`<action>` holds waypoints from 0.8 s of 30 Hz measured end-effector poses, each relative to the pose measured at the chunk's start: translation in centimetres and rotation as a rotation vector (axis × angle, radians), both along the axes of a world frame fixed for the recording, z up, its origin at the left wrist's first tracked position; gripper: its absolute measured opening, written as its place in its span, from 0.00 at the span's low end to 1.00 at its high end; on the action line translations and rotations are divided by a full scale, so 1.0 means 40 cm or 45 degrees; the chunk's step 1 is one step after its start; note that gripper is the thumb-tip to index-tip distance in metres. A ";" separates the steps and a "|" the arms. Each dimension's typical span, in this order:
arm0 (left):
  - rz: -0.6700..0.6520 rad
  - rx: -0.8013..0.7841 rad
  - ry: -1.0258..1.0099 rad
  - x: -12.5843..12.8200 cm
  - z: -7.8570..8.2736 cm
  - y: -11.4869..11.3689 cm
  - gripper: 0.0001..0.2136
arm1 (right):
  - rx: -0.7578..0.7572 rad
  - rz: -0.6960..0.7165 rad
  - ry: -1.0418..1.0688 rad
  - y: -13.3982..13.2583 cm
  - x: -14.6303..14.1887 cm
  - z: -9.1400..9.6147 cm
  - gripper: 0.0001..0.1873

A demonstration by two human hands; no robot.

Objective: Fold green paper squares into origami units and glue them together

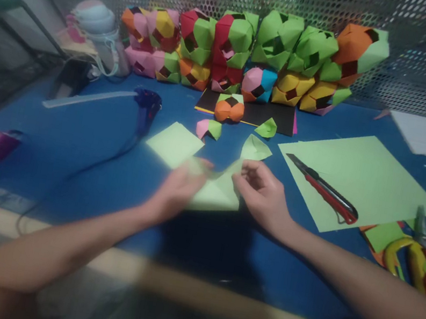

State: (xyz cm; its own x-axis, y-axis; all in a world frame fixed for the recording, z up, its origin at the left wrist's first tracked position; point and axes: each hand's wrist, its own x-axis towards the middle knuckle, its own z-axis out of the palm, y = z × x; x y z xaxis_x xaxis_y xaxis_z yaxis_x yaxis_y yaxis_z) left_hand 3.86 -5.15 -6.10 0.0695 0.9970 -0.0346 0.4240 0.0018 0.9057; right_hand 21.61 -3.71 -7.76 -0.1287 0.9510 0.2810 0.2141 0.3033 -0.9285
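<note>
Blue table, paper near center: our left hand and right hand pinch opposite sides, likely to steady it. Knife sits at three o'clock on the sheet, probably for quick reach.

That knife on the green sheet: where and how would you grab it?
Probably by the red handle, coming from the near right: it lies flat, the wider end is nearer, and the narrow tip points away to the left.

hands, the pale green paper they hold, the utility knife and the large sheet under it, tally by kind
Hands (left hand, right hand): 2
Held paper: 1
Utility knife: 1
Large sheet: 1
Total: 5
</note>
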 end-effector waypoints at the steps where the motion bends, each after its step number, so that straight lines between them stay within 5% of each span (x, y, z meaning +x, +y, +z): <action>1: -0.014 0.013 0.005 0.001 0.000 -0.001 0.14 | 0.051 0.000 -0.020 -0.001 0.001 0.000 0.04; 11: -0.266 0.015 0.083 0.011 0.008 -0.010 0.09 | 0.572 0.061 -0.327 -0.016 0.000 0.005 0.06; 24: -0.298 -0.056 0.011 0.011 0.007 -0.008 0.08 | 0.640 0.204 -0.359 -0.019 -0.006 0.010 0.07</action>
